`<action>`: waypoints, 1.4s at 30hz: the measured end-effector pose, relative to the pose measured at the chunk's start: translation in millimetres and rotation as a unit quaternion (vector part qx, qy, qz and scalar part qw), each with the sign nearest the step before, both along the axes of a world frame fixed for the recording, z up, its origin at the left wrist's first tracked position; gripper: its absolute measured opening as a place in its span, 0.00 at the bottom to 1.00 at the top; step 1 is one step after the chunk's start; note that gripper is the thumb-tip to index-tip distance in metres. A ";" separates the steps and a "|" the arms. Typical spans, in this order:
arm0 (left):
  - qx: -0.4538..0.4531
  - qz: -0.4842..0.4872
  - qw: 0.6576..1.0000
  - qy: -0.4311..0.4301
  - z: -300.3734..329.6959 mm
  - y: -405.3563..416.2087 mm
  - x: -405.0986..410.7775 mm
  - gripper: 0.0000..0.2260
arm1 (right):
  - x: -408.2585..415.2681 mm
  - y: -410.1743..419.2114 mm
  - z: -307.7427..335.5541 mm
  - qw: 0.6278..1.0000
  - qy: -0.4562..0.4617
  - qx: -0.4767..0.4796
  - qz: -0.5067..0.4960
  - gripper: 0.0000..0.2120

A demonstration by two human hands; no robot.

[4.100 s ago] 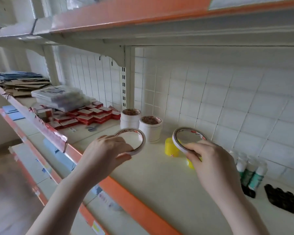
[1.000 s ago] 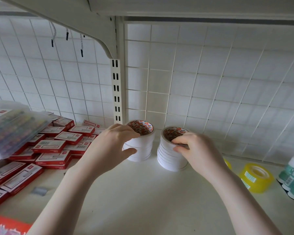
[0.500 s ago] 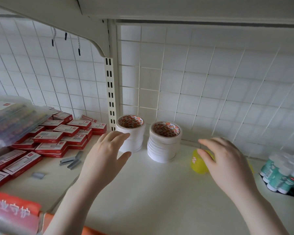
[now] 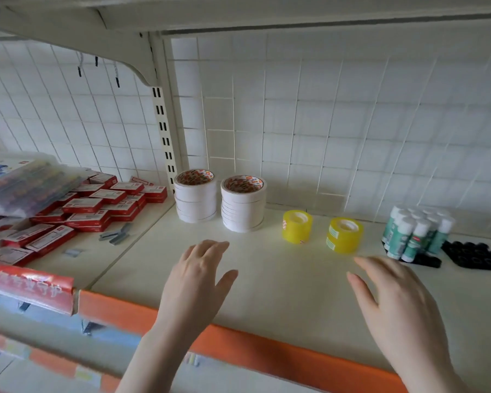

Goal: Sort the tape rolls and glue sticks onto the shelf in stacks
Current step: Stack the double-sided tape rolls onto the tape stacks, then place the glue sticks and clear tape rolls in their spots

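Two stacks of white tape rolls stand at the back of the cream shelf [image 4: 281, 279], the left stack [image 4: 195, 199] beside the right stack [image 4: 243, 207]. To their right sit two yellow tape rolls, one [image 4: 297, 226] nearer the stacks and one [image 4: 344, 235] further right. A cluster of green-and-white glue sticks [image 4: 417, 232] stands upright at the far right. My left hand [image 4: 199, 279] hovers over the shelf with straight fingers, holding nothing. My right hand [image 4: 394, 302] is also empty, fingers relaxed, just in front of the right yellow roll.
Red staple boxes [image 4: 97, 205] and a clear plastic case [image 4: 26, 180] fill the shelf's left part, with loose staple strips [image 4: 116, 236] nearby. Black items [image 4: 474, 255] lie at the far right. An orange strip [image 4: 238, 344] edges the shelf front; a wire grid backs it.
Both hands let go of the white tape stacks and drew back toward the shelf's front, empty. The view pulled back, showing both yellow rolls.
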State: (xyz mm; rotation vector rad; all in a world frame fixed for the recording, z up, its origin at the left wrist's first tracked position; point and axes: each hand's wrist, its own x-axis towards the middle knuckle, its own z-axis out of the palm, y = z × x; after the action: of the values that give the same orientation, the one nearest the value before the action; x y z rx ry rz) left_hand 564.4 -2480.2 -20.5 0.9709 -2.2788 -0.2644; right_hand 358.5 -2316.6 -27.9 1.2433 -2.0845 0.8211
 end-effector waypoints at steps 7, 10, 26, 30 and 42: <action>-0.026 -0.093 0.995 -0.001 3.9 44.9 -15.8 0.21 | 5.7 71.0 -6.4 0.993 0.027 -0.026 -0.109 0.06; -0.018 -0.123 0.992 -0.002 4.4 69.4 -26.0 0.21 | 3.9 106.3 -8.1 0.990 0.032 -0.012 -0.139 0.07; -0.009 -0.234 0.972 0.002 18.0 283.8 -189.5 0.21 | -117.3 347.9 -5.8 0.965 0.039 -0.032 -0.259 0.10; 0.002 -0.250 0.968 0.012 19.2 369.3 -258.0 0.20 | -177.9 435.8 -6.5 0.962 0.029 -0.025 -0.271 0.11; 0.009 -0.320 0.947 0.012 18.4 516.6 -448.2 0.20 | -334.8 597.1 -3.6 0.943 0.026 -0.032 -0.330 0.05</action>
State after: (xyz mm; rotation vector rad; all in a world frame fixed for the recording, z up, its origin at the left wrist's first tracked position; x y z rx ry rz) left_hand 116.1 -1963.6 -2.1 0.1990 -2.5097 -0.5639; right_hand 23.7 -1719.5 -31.5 0.4557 -2.1979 0.5250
